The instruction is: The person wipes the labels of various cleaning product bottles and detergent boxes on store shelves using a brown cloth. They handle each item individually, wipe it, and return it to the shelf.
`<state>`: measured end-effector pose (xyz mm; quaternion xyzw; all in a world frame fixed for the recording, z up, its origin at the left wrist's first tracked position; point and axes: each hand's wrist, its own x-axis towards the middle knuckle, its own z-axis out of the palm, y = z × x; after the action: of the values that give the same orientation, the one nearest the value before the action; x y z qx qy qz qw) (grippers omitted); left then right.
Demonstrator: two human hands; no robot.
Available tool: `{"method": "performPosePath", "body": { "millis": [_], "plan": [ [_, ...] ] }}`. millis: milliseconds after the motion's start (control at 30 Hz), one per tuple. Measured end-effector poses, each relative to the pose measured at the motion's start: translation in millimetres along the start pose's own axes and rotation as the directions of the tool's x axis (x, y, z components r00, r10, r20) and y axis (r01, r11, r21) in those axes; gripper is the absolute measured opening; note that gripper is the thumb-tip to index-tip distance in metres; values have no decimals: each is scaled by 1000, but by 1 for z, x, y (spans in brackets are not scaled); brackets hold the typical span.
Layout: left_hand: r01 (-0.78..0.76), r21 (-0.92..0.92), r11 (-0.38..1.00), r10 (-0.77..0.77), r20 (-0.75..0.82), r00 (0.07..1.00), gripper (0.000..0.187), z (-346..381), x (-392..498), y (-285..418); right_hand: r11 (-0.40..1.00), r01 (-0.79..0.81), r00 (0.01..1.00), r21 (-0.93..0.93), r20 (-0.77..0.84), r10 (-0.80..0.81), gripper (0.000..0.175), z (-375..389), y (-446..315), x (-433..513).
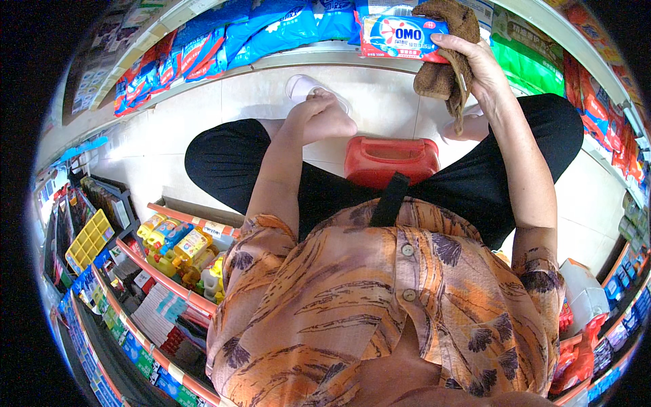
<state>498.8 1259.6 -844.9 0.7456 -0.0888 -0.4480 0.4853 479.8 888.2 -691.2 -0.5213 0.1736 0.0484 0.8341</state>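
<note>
My right hand (478,61) grips a blue, white and red OMO laundry packet (402,38), the thumb lying across its right end. A brown terry cloth (440,81) is bunched in the same hand, behind and below the packet. Both are up against the lower shelf of detergent bags. Over at my left foot (333,122), my left hand (313,106) hangs low in front of the ankle. Its fingers are partly lost against the foot, so their pose is unclear. No item shows in it.
Blue detergent bags (274,30) line the shelf ahead, with green packs (529,66) farther right. A red plastic stool or tub (391,160) stands between my legs on the tiled floor (244,96). Behind my left side, a shelf rack (168,274) holds yellow bottles (190,246).
</note>
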Motion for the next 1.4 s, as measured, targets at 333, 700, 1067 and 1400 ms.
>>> {"method": "performPosePath", "body": {
  "millis": [333,700,1067,1400],
  "plan": [
    [101,881,462,-63,-81,995,68,26,25,12,998,-65,998,15,18,64,51,1,7,4],
    [202,802,562,-71,-196,978,78,21,41,-34,999,-48,999,-7,25,48,48,2,7,1],
    [117,860,497,-45,-109,993,78,18,37,-30,997,-64,998,-39,9,64,48,-3,11,4],
    [136,918,373,-6,-145,989,63,35,26,33,998,-50,998,-28,34,51,45,0,10,4]
  ]
}}
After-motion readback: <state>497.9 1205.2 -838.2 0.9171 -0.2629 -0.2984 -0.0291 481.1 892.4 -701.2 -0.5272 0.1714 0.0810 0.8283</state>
